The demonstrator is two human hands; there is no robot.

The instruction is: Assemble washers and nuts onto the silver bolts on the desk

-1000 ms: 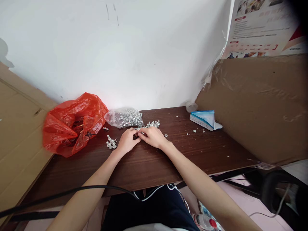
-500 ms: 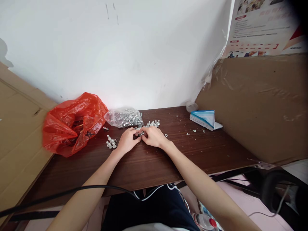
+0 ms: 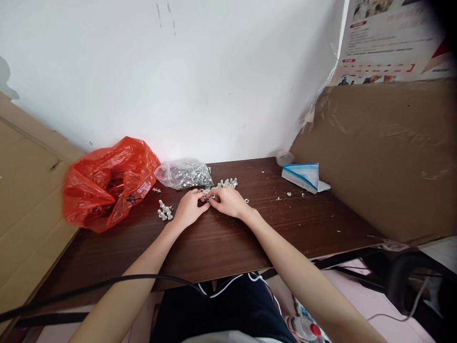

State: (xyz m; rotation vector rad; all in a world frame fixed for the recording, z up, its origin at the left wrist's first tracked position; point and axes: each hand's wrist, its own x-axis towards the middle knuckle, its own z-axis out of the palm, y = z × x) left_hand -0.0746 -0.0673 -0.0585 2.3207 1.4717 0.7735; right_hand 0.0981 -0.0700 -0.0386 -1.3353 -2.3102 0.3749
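Note:
My left hand [image 3: 190, 206] and my right hand [image 3: 227, 201] meet over the middle of the table, fingers closed in a pinch. Between their fingertips is a small metal fastener [image 3: 208, 198], mostly covered, so I cannot make out its exact shape. Just beyond the fingers lie a few small washers [image 3: 204, 190], partly hidden. Behind my right hand several silver bolts [image 3: 228, 182] stand in a cluster. Another group of bolts [image 3: 164, 210] rests left of my left hand. One loose nut [image 3: 246, 200] lies beside my right hand.
A clear plastic bag [image 3: 185, 174] full of small metal parts lies by the wall, with a red plastic bag [image 3: 107, 186] to its left. On the right is a blue-and-white packet [image 3: 302, 177]. Cardboard [image 3: 378, 157] flanks the brown table [image 3: 228, 247]; a black cable [image 3: 143, 277] crosses in front.
Both hands stay in nearly the same place. The fingertips of my right hand have shifted slightly around the small metal fastener, which appears turned a little.

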